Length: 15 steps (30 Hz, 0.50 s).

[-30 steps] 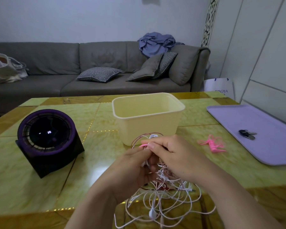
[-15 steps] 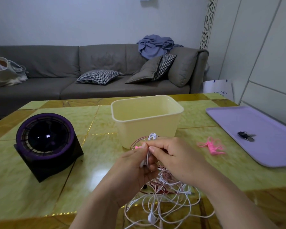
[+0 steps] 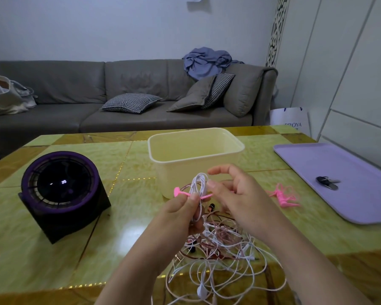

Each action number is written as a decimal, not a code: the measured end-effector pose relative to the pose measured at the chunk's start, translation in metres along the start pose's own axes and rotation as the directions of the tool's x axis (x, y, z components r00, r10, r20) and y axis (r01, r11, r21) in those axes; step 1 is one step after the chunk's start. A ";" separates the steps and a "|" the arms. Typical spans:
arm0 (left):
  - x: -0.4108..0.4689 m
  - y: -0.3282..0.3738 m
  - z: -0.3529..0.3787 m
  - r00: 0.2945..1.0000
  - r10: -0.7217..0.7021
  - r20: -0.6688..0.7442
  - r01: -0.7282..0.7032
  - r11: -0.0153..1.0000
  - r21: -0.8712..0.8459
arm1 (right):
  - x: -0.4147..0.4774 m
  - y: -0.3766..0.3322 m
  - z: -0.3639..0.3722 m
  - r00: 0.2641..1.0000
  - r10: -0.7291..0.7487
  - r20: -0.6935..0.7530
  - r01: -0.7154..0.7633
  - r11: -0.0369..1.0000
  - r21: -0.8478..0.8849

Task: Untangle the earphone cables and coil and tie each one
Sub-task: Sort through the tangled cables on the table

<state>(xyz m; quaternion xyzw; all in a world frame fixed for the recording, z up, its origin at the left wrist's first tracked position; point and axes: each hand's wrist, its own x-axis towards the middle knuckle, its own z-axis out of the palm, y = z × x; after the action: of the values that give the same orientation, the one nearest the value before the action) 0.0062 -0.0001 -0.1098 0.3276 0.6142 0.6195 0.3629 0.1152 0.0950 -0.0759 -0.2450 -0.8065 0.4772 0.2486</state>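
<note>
My left hand [image 3: 182, 211] grips a small coil of white earphone cable [image 3: 198, 187], held upright in front of the cream tub. A pink tie [image 3: 180, 193] crosses the coil, its flat head sticking out left and its thin tail right. My right hand [image 3: 235, 195] hovers just right of the coil, fingers spread and loosely curled, its fingertips at the tie's tail; whether they pinch it I cannot tell. Below the hands a tangle of white, pink and reddish earphone cables [image 3: 220, 254] lies on the table near its front edge.
A cream plastic tub [image 3: 196, 157] stands behind the hands. Spare pink ties [image 3: 284, 195] lie to the right, beside a lilac tray [image 3: 343, 183] holding keys [image 3: 327, 182]. A purple-and-black round device [image 3: 61, 192] sits at the left. A grey sofa stands beyond the green table [image 3: 42, 249].
The right hand has opened and drawn slightly away from the coil. The pink tie now shows across the coil, and the white loops stand higher above the left fingers.
</note>
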 end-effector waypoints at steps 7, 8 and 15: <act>-0.002 0.002 0.002 1.000 -0.004 -0.010 0.005 0.994 0.106 | 0.002 0.003 0.005 0.993 0.109 -0.051 -0.108 0.994 0.030; -0.002 0.002 0.002 1.000 -0.001 -0.015 0.003 0.992 0.127 | 0.002 0.003 0.004 0.991 0.125 -0.055 -0.123 0.992 0.042; -0.004 0.002 0.005 1.000 0.021 -0.013 -0.017 0.974 0.224 | 0.001 -0.001 -0.003 0.982 0.188 0.011 -0.188 0.972 0.141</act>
<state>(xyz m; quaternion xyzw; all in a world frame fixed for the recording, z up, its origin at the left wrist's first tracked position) 0.0118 -0.0007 -0.1072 0.3676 0.6797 0.5523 0.3130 0.1163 0.0971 -0.0739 -0.3027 -0.7437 0.5540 0.2202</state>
